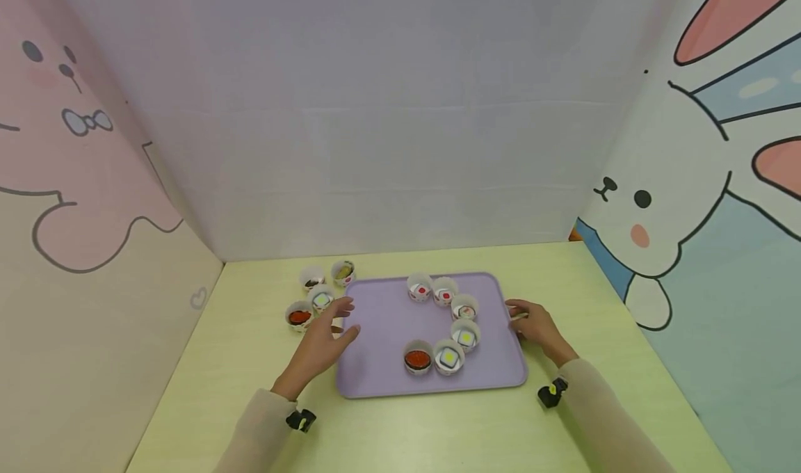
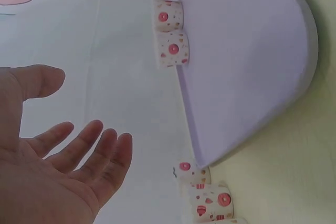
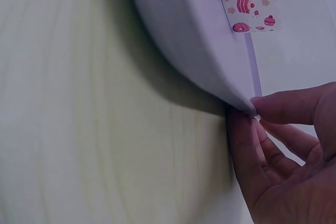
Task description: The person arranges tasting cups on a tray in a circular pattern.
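A lilac tray (image 1: 382, 320) lies on the table, with several small paper cups in a curve over its middle and right. One cup (image 1: 418, 358) near the front has an orange-red filling; a neighbouring cup (image 1: 448, 357) shows a white piece with a yellow-green square. My right hand (image 1: 538, 325) pinches the tray's right rim, thumb on top and fingers underneath, as the right wrist view shows. By the tray's left edge hovers my left hand (image 1: 319, 348), thumb and fingers spread and nothing held; its palm (image 2: 52, 187) faces the left wrist camera.
Left of the tray several more cups stand on the table, among them a cup (image 1: 300, 316) with orange-red filling and a cup (image 1: 343, 273) with green filling at the back. White sheeting (image 1: 400, 125) closes off the back; a rabbit-patterned panel (image 1: 663, 202) stands at right.
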### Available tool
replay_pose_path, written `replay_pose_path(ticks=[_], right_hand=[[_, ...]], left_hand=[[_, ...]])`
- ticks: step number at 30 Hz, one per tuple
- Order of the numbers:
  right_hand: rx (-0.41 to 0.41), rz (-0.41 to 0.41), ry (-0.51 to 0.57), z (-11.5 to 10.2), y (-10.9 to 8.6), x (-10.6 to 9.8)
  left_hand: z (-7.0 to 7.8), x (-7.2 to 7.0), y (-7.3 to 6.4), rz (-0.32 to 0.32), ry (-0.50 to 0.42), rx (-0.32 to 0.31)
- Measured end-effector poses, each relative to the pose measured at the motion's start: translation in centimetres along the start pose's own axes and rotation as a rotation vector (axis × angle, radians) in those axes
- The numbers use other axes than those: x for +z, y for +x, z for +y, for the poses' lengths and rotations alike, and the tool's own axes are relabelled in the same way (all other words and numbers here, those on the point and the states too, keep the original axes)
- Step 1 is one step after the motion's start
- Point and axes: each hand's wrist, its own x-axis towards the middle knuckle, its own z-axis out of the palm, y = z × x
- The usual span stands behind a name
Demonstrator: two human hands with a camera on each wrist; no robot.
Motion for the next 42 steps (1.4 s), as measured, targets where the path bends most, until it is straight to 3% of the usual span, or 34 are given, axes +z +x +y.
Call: replay_pose_path(ticks=[7,18,25,31,42], right_hand=[[-0.007,-0.016,0.034,0.2,-0.1,-0.2],[0.004,-0.032,0.073,0.5,0.1,-0.5],[0.002,-0.041,0.084,0.7,0.2,-0.5],[0.002,-0.042,0.087,0.5,0.1,-0.5],[-0.001,-0.044,0.089,0.6,0.0,-0.3]], left_hand=[[-1.2,-2.4,0.0,0.088,0.017,0.022],[-3.8,-5.0,0.0,0.202,0.002,-0.071],[-6.2,-5.8,0.1,0.249,-0.006,-0.104],[-8.6,-5.8,0.5,0.230,-0.054,-0.179],[-11.9,-5.0,1.1,0.091,-0.098,-0.362]])
